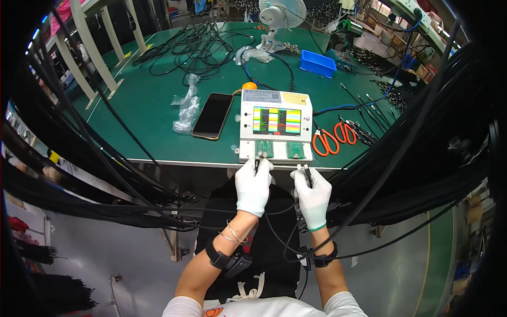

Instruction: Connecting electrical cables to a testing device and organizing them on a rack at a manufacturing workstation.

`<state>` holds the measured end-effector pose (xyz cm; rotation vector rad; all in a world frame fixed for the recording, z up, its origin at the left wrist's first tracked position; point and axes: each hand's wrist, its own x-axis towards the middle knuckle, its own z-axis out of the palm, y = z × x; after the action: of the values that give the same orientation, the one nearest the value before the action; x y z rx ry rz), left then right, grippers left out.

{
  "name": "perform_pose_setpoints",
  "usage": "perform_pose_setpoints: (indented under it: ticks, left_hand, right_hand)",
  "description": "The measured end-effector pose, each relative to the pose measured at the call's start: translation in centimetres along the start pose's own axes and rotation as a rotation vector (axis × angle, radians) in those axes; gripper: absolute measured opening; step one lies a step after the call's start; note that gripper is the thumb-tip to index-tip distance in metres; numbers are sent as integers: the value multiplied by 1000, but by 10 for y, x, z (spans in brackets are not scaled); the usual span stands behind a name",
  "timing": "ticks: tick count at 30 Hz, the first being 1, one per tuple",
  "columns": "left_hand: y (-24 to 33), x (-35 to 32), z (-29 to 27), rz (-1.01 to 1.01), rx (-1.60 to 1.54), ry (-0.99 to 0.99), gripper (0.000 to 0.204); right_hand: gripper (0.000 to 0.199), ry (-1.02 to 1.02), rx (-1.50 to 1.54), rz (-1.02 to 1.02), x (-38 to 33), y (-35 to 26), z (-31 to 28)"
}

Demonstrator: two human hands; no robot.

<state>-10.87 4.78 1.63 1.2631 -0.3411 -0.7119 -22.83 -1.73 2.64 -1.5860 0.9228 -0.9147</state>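
A: Head view. Fingers first.
B: Left fingers [248,171], white-gloved, pinched on a black plug [257,165] at the near edge of the left green board [263,148]; can't tell if seated. Right fingers [300,178] grasping a black connector [308,177], silver tip pointing away, just short of the right green board [296,150].
A: In the way?
B: White box with lit screen [277,121] directly beyond both sets of fingers. Black cable [369,249] looping below right fingers, over that forearm. Hanging cable bundles [417,137] to their right.
A: Rest of the desk [142,113]?
B: Beyond right fingers, rightward: two orange-handled scissors [322,143]. Beyond left fingers, leftward: dark phone [213,116], crumpled clear plastic [187,112]. Farthest from the fingers: tangled black cables [198,50], fan [275,17], blue tray [318,68].
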Motion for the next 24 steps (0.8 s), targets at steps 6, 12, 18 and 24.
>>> perform_pose_setpoints:
  ticks: [6, 12, 18, 24]
  left_hand:
    - [1, -5, 3, 4, -33, 31, 21]
    - [2, -26, 5, 10, 58, -5, 21]
    - [2, -40, -7, -17, 146, -72, 21]
    - [-1, -40, -17, 43, 99, -127, 21]
  right_hand:
    - [15, -67, 70, 9, -8, 0, -10]
    - [18, -87, 97, -65, -14, 6, -12]
    - [19, -102, 52, -55, -19, 2, -5]
    - [19, -100, 38, -72, -23, -1, -2]
